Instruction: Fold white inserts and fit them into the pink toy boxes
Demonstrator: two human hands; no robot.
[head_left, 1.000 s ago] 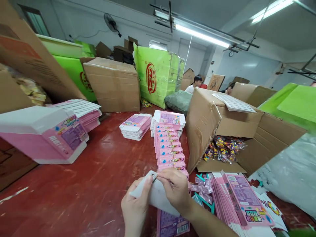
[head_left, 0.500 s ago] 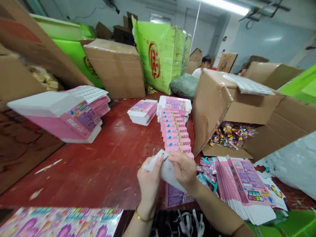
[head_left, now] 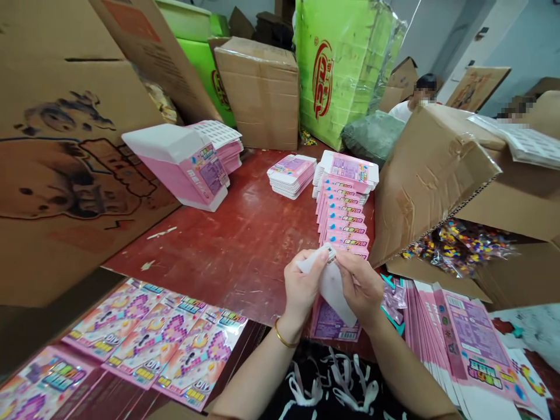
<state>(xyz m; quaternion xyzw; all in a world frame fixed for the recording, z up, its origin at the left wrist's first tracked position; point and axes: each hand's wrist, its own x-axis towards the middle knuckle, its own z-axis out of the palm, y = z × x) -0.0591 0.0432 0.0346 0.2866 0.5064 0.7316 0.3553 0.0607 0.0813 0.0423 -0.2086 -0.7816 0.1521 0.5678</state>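
Both hands hold a flat white carton blank above the red table's near edge. My left hand pinches its upper left part, thumb by a small flap at the top. My right hand grips the right side, fingers curled over the same flap. Under the blank lies a pink printed carton. A row of overlapping pink cartons runs away from my hands toward a stack of them. A fanned pile of pink flat cartons lies to the right of my right forearm.
An open cardboard box on its side spills wrapped candies at right. More pink carton stacks sit on the red table. Colourful printed packs lie at lower left. Big cartons wall the left. A person sits behind.
The view has tilted down and shifted left, so the printed packs at lower left and my lap show more. My hands keep hold of the white blank, fingers working at its top flap.
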